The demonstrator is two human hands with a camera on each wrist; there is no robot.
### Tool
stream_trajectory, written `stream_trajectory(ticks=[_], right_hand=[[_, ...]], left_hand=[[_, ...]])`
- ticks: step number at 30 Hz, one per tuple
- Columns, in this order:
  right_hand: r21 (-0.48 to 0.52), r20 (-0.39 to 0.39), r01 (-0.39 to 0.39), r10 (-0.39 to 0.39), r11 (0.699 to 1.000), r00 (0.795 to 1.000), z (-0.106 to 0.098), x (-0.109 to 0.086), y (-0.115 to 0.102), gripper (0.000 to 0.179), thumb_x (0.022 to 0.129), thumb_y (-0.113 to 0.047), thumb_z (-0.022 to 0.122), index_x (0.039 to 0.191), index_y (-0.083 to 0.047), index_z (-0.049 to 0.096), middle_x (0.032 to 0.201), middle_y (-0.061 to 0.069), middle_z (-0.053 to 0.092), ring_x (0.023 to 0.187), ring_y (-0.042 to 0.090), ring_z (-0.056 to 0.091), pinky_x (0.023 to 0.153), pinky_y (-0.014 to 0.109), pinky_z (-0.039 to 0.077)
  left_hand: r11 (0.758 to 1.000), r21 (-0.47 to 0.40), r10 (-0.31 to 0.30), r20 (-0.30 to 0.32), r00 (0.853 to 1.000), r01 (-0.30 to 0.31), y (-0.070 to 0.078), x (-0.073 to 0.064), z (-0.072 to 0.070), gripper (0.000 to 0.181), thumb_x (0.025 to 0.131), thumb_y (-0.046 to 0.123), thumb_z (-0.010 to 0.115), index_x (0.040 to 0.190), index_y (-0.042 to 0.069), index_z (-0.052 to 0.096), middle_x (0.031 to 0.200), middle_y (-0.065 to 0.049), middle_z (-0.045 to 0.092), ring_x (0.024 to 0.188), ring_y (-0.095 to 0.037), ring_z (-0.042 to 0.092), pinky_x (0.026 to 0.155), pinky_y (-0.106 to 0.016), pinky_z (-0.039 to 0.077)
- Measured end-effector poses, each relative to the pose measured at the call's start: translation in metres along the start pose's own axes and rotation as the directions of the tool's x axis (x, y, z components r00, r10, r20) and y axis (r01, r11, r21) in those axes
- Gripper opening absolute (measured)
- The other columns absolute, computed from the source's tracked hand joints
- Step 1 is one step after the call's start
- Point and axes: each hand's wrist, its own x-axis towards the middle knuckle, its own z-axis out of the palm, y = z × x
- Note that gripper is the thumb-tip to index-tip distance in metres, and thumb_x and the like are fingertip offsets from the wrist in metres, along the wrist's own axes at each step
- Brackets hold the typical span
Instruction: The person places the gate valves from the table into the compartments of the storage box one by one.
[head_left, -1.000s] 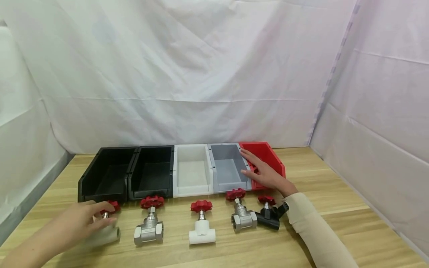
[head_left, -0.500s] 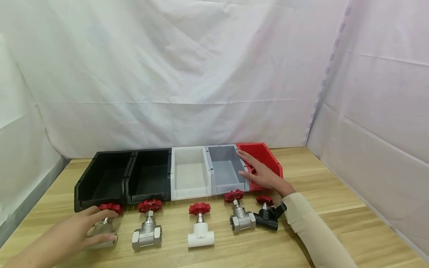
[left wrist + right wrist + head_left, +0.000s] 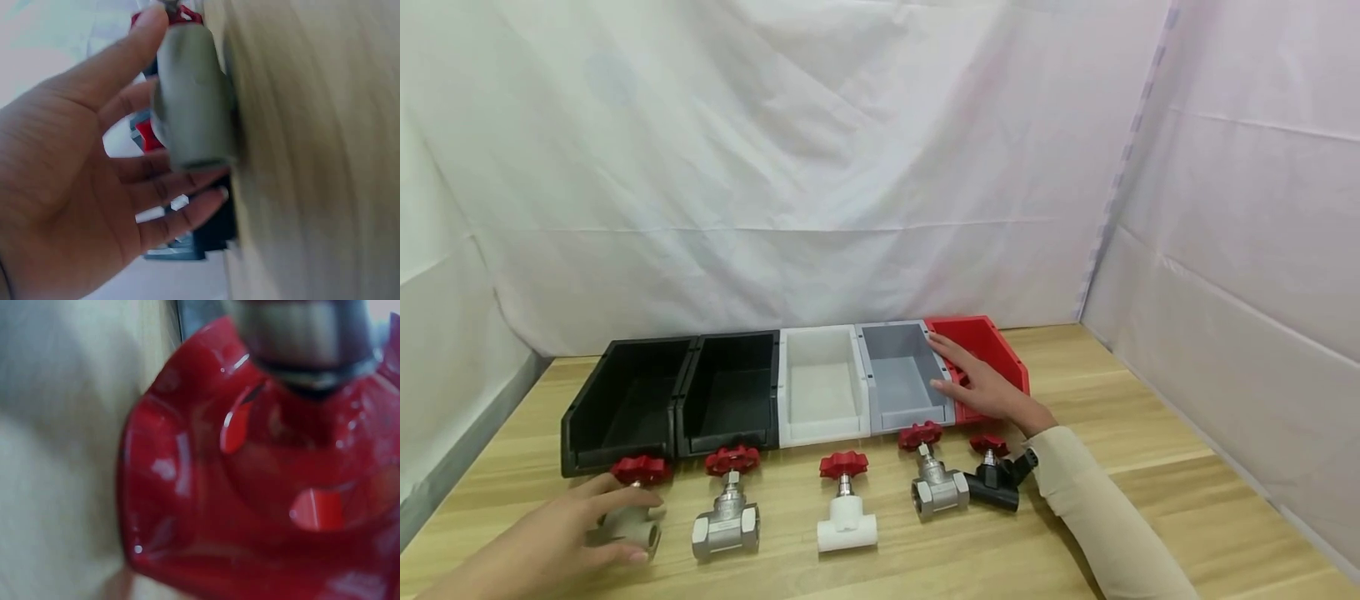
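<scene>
At the left end of a row of valves lies a grey valve with a red handwheel. My left hand is beside it, thumb and fingers spread loosely about its body. In the left wrist view the pipe end of this grey valve stands in front of the extended fingers. My right hand rests with straight fingers on the rim between the grey bin and the red bin. A red handwheel fills much of the right wrist view.
Two black bins and a white bin continue the row leftward. In front lie a steel valve, a white valve, another steel valve and a black valve. White cloth hangs behind.
The grey valve was moving in my left hand and has come to rest, its handwheel towards the bins. The left fingers have loosened around it. My right hand has stayed on the rim.
</scene>
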Motion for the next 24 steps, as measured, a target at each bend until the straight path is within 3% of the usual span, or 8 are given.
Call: stream_trajectory(ticks=[3,7,16,20,24], right_hand=[[0.005,-0.004,0.003,-0.003,1.0,1.0,0.0,0.0,-0.002,0.08,0.088,-0.032,0.069,0.153,-0.026,0.023,0.156,-0.006,0.02,0.137,0.022,0.028,0.097,0.053,0.04],[0.003,0.0,0.004,-0.004,1.0,1.0,-0.001,0.001,-0.002,0.08,0.088,-0.032,0.069,0.153,-0.026,0.023,0.156,-0.006,0.02,0.137,0.023,0.028,0.097,0.052,0.04],[0.006,0.001,0.004,-0.004,1.0,1.0,-0.001,0.001,0.002,0.08,0.088,-0.033,0.069,0.153,-0.027,0.023,0.156,-0.008,0.018,0.137,0.021,0.028,0.097,0.052,0.04],[0.017,0.002,0.005,-0.005,1.0,1.0,-0.001,0.001,0.002,0.08,0.088,-0.032,0.069,0.153,-0.027,0.023,0.156,-0.008,0.018,0.137,0.021,0.028,0.098,0.052,0.039],[0.015,-0.001,0.012,-0.012,1.0,1.0,0.0,0.001,0.002,0.081,0.087,-0.032,0.07,0.153,-0.027,0.023,0.156,-0.009,0.018,0.137,0.02,0.027,0.097,0.051,0.041]], left_hand=[[0.998,-0.069,0.016,0.011,1.0,-0.016,-0.01,-0.002,0.003,0.053,0.071,0.056,0.074,0.119,0.033,0.063,0.119,-0.015,0.053,0.096,-0.032,0.053,0.067,-0.044,0.047],[0.993,-0.108,0.038,0.022,0.999,-0.036,-0.019,-0.003,0.005,0.055,0.072,0.054,0.075,0.122,0.035,0.061,0.12,-0.015,0.05,0.094,-0.031,0.05,0.064,-0.035,0.043],[0.991,-0.066,0.118,-0.026,0.993,-0.12,-0.023,-0.004,0.008,0.059,0.073,0.054,0.074,0.127,0.036,0.058,0.116,-0.007,0.049,0.09,-0.026,0.048,0.061,-0.024,0.04],[0.983,-0.033,0.18,-0.054,0.982,-0.182,-0.024,-0.004,0.01,0.06,0.074,0.054,0.074,0.129,0.036,0.057,0.109,-0.003,0.049,0.085,-0.014,0.045,0.058,-0.022,0.038],[0.984,-0.017,0.177,-0.011,0.984,-0.177,-0.025,-0.003,0.009,0.061,0.075,0.056,0.072,0.13,0.036,0.056,0.109,-0.004,0.051,0.084,-0.014,0.047,0.059,-0.023,0.039]])
